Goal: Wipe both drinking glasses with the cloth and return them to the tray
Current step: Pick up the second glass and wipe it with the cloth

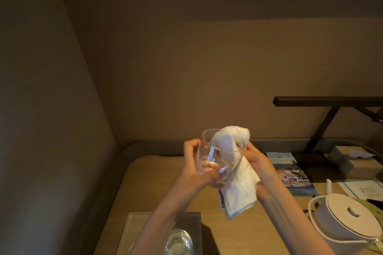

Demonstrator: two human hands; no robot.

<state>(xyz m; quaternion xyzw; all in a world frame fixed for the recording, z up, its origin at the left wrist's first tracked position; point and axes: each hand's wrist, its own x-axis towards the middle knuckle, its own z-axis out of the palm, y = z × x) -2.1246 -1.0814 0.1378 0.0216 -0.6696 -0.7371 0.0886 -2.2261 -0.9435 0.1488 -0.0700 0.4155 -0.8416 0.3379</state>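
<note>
My left hand (193, 168) grips a clear drinking glass (209, 151) around its base and holds it tilted above the table. My right hand (259, 161) holds a white cloth (236, 188). Part of the cloth is stuffed into the mouth of the glass and bulges over its rim. The rest hangs down below my right hand. A second glass (179, 243) stands on the tray (130, 232) at the bottom edge, partly hidden behind my left forearm.
A white kettle (344, 219) stands on the wooden table (157, 184) at the lower right. Behind it lie a colourful booklet (290, 172), papers and a tissue box (352, 161). A dark lamp arm (327, 102) juts out above them. Walls close off the left and back.
</note>
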